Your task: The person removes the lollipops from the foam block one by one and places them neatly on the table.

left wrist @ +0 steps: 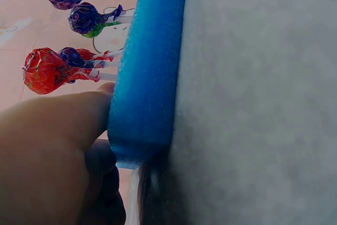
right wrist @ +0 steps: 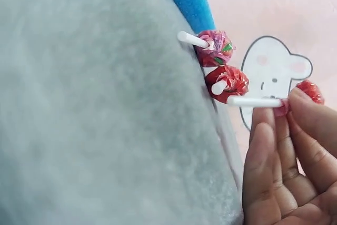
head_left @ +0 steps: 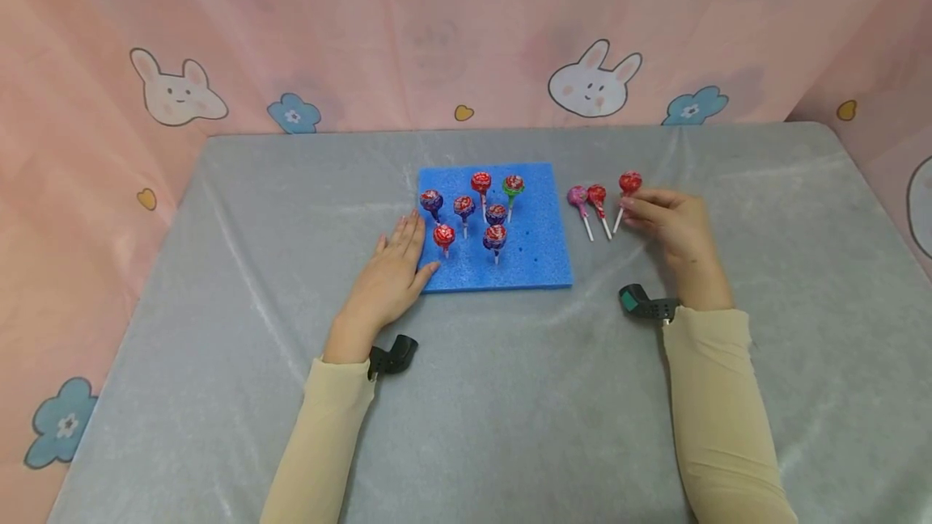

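Note:
Between thumb and fingers, my right hand (head_left: pixel 673 225) pinches a red-wrapped lollipop (head_left: pixel 630 182) near its head, and its white stick (right wrist: pixel 255 101) points out past the fingers. Beside it on the table lie a pink lollipop (head_left: pixel 578 196) and another red lollipop (head_left: pixel 597 195). My left hand (head_left: pixel 389 273) rests along the left edge of a blue foam block (head_left: pixel 539 265), fingers straight and thumb at the near corner. Several wrapped lollipops stand stick-down in the foam, among them a red one (head_left: pixel 443 236) close to the left hand and a green one (head_left: pixel 513 184) toward the back.
The table (head_left: pixel 510 411) wears a grey cloth. Behind it hangs a pink curtain (head_left: pixel 451 39) with rabbits and flowers. Small holes show in the right part of the foam. A black camera sits on each wrist, at the left (head_left: pixel 393 356) and right sleeves.

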Action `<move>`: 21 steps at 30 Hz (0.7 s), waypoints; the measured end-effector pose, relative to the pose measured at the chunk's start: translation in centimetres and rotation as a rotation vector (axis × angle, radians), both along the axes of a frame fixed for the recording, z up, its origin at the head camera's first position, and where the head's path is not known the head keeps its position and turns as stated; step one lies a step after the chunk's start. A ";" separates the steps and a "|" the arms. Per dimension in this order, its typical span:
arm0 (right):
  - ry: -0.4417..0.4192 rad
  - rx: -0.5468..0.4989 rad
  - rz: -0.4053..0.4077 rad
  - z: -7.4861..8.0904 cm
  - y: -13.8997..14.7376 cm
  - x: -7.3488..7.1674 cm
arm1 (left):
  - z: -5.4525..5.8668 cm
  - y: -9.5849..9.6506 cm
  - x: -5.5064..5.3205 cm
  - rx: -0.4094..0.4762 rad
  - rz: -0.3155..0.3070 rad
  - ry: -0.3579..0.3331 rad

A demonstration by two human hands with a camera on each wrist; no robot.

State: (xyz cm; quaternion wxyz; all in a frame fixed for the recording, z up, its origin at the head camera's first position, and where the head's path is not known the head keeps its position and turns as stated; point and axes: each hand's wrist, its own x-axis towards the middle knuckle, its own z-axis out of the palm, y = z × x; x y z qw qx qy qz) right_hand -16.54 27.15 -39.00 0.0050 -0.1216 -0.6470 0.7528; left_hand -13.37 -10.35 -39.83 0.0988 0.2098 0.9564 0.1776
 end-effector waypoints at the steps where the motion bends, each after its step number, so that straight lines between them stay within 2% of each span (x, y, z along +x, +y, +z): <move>1: -0.011 0.013 0.002 -0.1 0.0 0.0 | 0.0 0.0 0.0 0.000 0.000 0.001; 10: -0.045 0.091 -0.013 -1.0 0.2 -0.3 | -0.2 -0.1 -0.1 -0.009 0.003 -0.002; 15: -0.053 0.186 -0.022 -1.2 0.2 -0.4 | -0.2 0.0 -0.1 -0.009 0.009 -0.007; 21: -0.102 0.291 -0.026 -1.1 0.5 -0.4 | -0.2 0.0 -0.1 -0.019 0.006 -0.012</move>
